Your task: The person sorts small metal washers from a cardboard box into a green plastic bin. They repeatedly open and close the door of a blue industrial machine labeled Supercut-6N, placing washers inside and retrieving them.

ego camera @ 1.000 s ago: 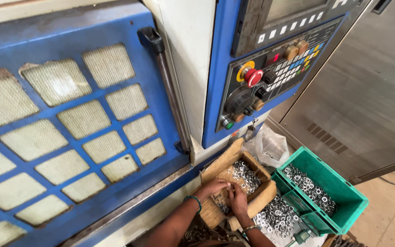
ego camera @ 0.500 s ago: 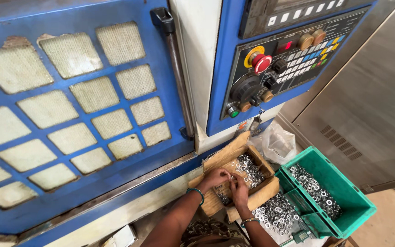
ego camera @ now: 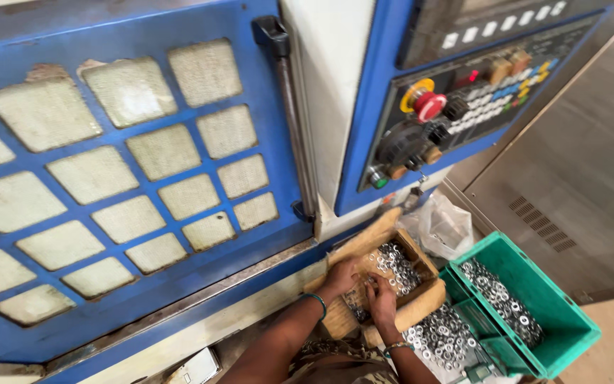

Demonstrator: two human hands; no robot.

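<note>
Wooden tray (ego camera: 421, 302) hemmed between blue machine door (ego camera: 136, 178) and green crate (ego camera: 534, 313), left hand (ego camera: 340, 275) and right hand (ego camera: 380, 297) curled low over metal rings (ego camera: 392, 259), grip unclear

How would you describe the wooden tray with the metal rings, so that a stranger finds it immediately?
Start at the big blue machine door and go down to its lower right corner. There, below the control panel, the wooden tray lies under the left hand and right hand. Unlike the green plastic crate to its right, it is brown, shallow and made of wood.
</note>
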